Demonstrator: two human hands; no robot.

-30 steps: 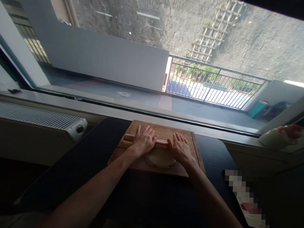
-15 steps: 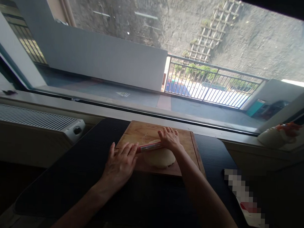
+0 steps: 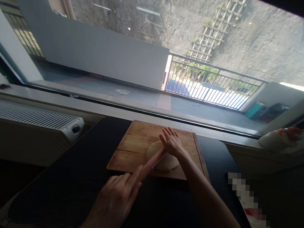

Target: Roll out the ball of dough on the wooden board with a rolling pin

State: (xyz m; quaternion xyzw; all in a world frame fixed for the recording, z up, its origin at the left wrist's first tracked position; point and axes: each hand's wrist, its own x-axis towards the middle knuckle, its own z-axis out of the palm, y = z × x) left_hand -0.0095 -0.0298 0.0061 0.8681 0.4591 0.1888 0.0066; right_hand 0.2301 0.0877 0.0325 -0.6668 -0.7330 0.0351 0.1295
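Note:
A flattened round of pale dough (image 3: 166, 165) lies on a wooden cutting board (image 3: 133, 136). Across it, on a slant, runs a rolling pin (image 3: 156, 158) with a reddish and white label or wrap. My left hand (image 3: 119, 192) is closed around the pin's near end, just off the board's front edge. At the far end, my right hand (image 3: 172, 142) rests with fingers stretched out, its palm over the pin and dough. What lies under that palm is hidden.
The board sits on a dark table (image 3: 85, 168) against a window sill (image 3: 112, 110). A white radiator (image 3: 67, 122) stands to the left. On the sill at right is a pale vessel (image 3: 273, 140) with something orange-red on top. A pixelated object (image 3: 248, 204) lies at the right edge.
My left hand has come down and nearer with its end of the rolling pin, so the pin slants more steeply across the dough. My right hand stays at the far end, fingers outstretched.

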